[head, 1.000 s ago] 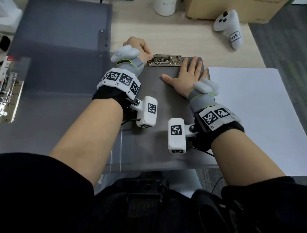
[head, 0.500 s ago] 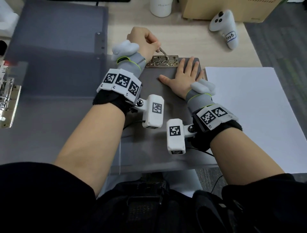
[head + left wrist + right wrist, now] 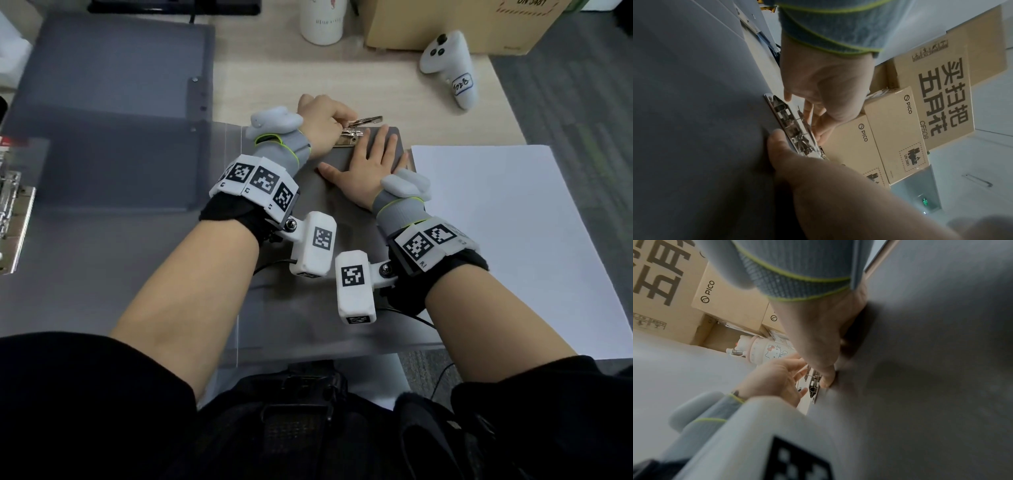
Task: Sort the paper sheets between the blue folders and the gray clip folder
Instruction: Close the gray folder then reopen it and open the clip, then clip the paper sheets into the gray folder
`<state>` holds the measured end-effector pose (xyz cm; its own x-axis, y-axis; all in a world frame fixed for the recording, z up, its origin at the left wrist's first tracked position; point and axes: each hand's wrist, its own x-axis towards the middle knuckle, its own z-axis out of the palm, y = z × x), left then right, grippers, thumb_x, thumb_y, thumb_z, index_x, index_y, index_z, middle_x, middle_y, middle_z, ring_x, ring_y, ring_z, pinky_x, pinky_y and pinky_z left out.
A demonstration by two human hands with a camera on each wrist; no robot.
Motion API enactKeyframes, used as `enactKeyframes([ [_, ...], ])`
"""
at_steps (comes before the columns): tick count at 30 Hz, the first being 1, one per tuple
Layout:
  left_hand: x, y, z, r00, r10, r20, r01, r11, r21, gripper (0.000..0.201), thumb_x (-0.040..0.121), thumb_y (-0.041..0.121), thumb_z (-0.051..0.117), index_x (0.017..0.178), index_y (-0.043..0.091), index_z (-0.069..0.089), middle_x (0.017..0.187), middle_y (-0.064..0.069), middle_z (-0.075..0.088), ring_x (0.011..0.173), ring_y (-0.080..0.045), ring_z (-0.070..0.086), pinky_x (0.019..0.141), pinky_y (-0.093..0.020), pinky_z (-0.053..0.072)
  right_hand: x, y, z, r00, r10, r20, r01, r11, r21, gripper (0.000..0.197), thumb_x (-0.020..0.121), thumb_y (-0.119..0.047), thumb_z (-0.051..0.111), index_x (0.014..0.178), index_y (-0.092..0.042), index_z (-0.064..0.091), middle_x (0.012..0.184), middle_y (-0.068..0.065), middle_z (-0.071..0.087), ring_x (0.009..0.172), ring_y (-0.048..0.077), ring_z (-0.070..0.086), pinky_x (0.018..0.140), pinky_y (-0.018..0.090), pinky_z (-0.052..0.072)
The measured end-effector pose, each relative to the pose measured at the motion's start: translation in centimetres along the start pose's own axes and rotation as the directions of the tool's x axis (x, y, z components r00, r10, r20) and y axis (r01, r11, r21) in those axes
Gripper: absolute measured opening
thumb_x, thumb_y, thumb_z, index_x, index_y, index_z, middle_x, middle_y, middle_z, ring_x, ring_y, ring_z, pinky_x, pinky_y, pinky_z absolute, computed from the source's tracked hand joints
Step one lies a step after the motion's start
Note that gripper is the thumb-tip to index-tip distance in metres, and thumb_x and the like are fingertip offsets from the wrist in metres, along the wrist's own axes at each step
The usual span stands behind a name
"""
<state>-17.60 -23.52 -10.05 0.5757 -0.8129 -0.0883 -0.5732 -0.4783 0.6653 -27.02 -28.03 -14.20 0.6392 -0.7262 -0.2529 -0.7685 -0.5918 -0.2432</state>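
Note:
The gray clip folder [image 3: 342,212] lies closed before me, its metal clip [image 3: 352,132] at the far edge. My left hand [image 3: 325,118] pinches the clip's lever [image 3: 368,120], which is lifted off the cover. In the left wrist view its fingers [image 3: 813,123] curl behind the clip [image 3: 793,129]. My right hand [image 3: 370,164] rests flat on the cover just below the clip; its fingertips [image 3: 826,379] press beside the clip [image 3: 813,384]. A stack of white paper sheets [image 3: 513,240] lies to the right. The blue folders [image 3: 102,113] lie to the left.
Another metal binder clip [image 3: 13,219] shows at the left edge. A white controller [image 3: 452,68], a cardboard box [image 3: 445,27] and a white bottle [image 3: 322,20] stand at the back of the wooden table [image 3: 274,92]. The table's front edge is near my body.
My left hand went from resting beside the clip to pinching its lever and raising it off the folder. The right hand has stayed flat on the cover.

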Motion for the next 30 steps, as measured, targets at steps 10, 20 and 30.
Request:
enactKeyframes([
  [10,-0.9,0.6,-0.1,0.998,-0.052,-0.036,0.056,0.988,0.141,0.052,0.089,0.002,0.037,0.129,0.031,0.054,0.133,-0.001,0.048,0.133,-0.022,0.028,0.101,-0.020,0.022,0.0,0.2,-0.2,1.000,-0.016,-0.001,0.016,1.000,0.009,0.100,0.083,-0.071,0.041,0.151,-0.010,0.000,0.159,0.014,-0.012,0.147,0.029,-0.012,0.116,0.051,-0.006],
  [20,-3.4,0.3,-0.7,0.988,-0.042,-0.148,0.052,0.997,0.059,0.042,0.086,0.010,0.047,0.119,0.033,0.061,0.134,0.003,0.049,0.133,-0.012,0.034,0.096,-0.015,0.022,-1.1,1.8,-3.3,0.996,-0.077,-0.042,0.086,0.936,0.342,0.050,0.086,-0.030,0.060,0.132,-0.013,0.051,0.142,0.009,0.047,0.132,0.025,0.041,0.108,0.031,0.032],
  [30,-8.1,3.6,1.7,0.988,0.121,-0.099,-0.128,0.990,-0.062,0.037,0.083,0.009,0.047,0.114,0.014,0.066,0.123,-0.009,0.062,0.114,-0.024,0.057,0.099,-0.026,0.042,-7.7,5.4,-6.4,0.987,0.062,-0.147,0.060,0.706,0.705,0.012,0.077,-0.010,0.060,0.074,-0.021,0.064,0.078,0.005,0.068,0.070,0.028,0.072,0.074,0.040,0.059],
])
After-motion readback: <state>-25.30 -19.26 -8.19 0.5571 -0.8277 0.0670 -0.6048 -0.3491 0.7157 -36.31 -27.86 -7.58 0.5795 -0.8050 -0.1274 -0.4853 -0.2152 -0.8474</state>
